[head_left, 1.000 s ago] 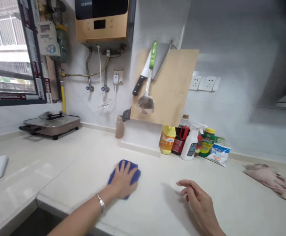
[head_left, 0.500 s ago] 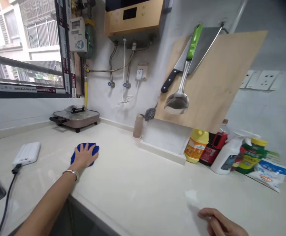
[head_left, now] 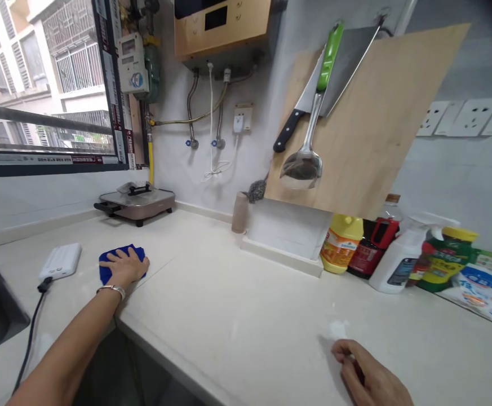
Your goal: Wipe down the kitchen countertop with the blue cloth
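Observation:
My left hand (head_left: 124, 266) lies palm down with fingers spread over a dark blue cloth (head_left: 107, 273), pressing it on the pale countertop (head_left: 229, 316). Part of the cloth is hidden under the palm. A bracelet circles that wrist. To the left of the cloth sits a white power bank (head_left: 61, 261) with a black cable (head_left: 34, 327) plugged in. My right hand (head_left: 370, 375) hovers over or rests on the counter's near right side, fingers loosely curled in. I see nothing held in it; a bright reflection shows by its fingertips.
An electric pan (head_left: 140, 207) with a lid stands in the back corner. A sink (head_left: 0, 310) lies at far left. A cutting board (head_left: 364, 129), knife (head_left: 290, 131) and ladle (head_left: 307, 163) hang on the wall. Bottles, a spray bottle (head_left: 398, 262) and a packet (head_left: 478, 290) line the right back.
My left hand has slid the blue cloth leftward across the counter, closer to the power bank. The right hand stays near the same spot, slightly turned. The view has shifted a little.

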Tool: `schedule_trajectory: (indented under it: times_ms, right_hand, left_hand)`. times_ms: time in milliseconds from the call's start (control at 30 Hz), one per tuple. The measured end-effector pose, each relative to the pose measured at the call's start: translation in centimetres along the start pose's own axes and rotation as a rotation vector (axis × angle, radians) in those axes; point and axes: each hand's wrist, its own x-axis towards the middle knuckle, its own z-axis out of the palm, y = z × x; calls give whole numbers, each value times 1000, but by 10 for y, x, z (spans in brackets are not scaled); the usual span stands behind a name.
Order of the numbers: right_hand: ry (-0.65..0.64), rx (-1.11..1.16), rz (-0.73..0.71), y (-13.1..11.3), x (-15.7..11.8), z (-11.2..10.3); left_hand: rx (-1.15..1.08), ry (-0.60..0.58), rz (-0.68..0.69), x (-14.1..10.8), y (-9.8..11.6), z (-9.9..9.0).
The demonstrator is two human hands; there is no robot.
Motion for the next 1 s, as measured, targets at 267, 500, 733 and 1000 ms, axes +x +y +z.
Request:
schedule_trajectory:
  times_ms: [267,500,733,1000]
  right_hand:
    - [13,-69,-33,-11,-5,1]
    - [28,-140,-92,-18,0,0]
    - [35,-202,-42,-23,-3,2]
    - [-231,-222,-3,-35,35,-16]
  left_hand:
    - [93,-5,163,-85,27,-7]
    - [71,20,638,-192,55,-16]
    - [-199,-177,1128,-297,70,-36]
    - [-411,-363,1612,-356,117,-43]
